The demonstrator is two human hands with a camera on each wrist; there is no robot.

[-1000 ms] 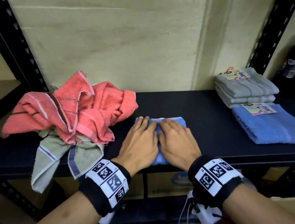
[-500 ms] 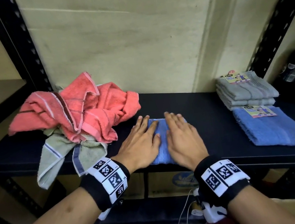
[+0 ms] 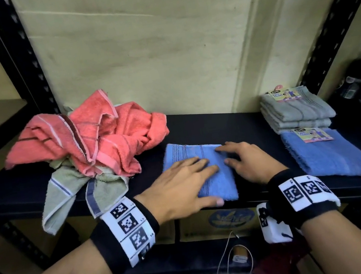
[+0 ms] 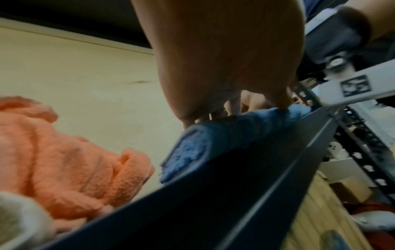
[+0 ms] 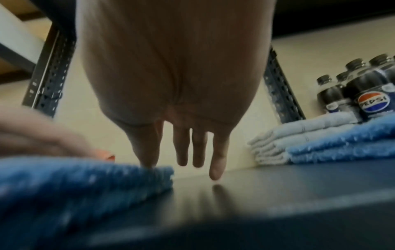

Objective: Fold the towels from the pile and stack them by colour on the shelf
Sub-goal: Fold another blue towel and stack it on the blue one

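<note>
On the shelf's (image 3: 239,124) front edge lies the folded blue towel (image 3: 192,156), uncovered now that both flat hands, left hand (image 3: 182,184) and right hand (image 3: 250,161), have slid apart; smoothing looks finished, so stacking on the blue towel stack (image 3: 328,155) at three o'clock seems next.

The head view is dim and yellow-green, lit softly from above, brightest on the wall (image 3: 160,51) beyond the fingertips and darkest under the shelf (image 3: 239,124), with the rack posts (image 3: 18,58) bowed at the frame edges and slight smear on the left hand (image 3: 182,184). In the left wrist view everything is soft: the palm (image 4: 224,59) fills the top out of focus, and the blue towel (image 4: 213,140) under the fingers and the coral towel (image 4: 59,160) to their left are fuzzy. The right wrist view is dimmer, the right hand (image 5: 177,76) in shadow, the foreground towel blurred, a pale sheen and a fingertip reflection on the shelf just below the fingers (image 5: 217,162), and the bottles (image 5: 363,91) to their right sharper.
</note>
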